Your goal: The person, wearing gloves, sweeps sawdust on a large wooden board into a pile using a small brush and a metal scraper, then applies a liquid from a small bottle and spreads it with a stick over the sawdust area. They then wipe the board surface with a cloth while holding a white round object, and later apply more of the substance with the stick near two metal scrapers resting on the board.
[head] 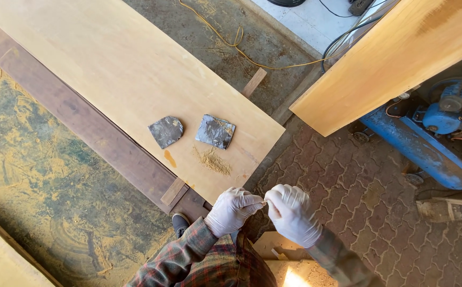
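Two gloved hands meet just off the near corner of the plywood sheet. The left hand and right hand both pinch something tiny between their fingertips; it is too small to tell what it is. Both wear white gloves over plaid sleeves. On the sheet, near that same corner, lie two dark flat scraps: the left scrap and the right scrap, side by side but apart. A small sawdust heap sits just nearer the hands than the right scrap. A dark plank runs along the sheet's left edge. Well right of the sheet stands a blue compressor, and a yellow cord trails beyond the sheet's far side.
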